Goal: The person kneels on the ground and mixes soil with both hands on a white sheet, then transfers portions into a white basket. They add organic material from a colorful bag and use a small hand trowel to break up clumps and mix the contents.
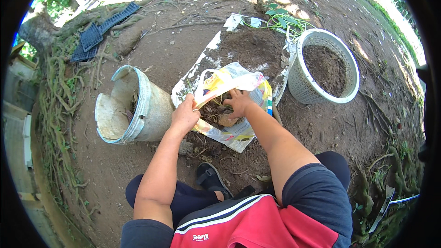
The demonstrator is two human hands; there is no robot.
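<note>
A yellow and white plastic bag [215,86] stands with its mouth spread, holding dry leaves and brown plant litter [210,111]. My left hand [185,115] is closed on the bag's left rim, below a white loop handle. Inside the mouth, at the right, my right hand [240,103] reaches down with fingers apart, touching the litter or the bag's inner side; its fingertips are partly hidden. Under and beyond the bag lies a white sheet [212,42] bearing a heap of dark soil [252,46].
To the left, a broken, dirty white bucket [158,110] leans over, some dry litter inside. A white perforated basket [301,85] of soil [325,71] stands at right. Black plastic trays [92,37] lie by tree roots [62,87]. A leafy green plant [284,17] grows behind the sheet.
</note>
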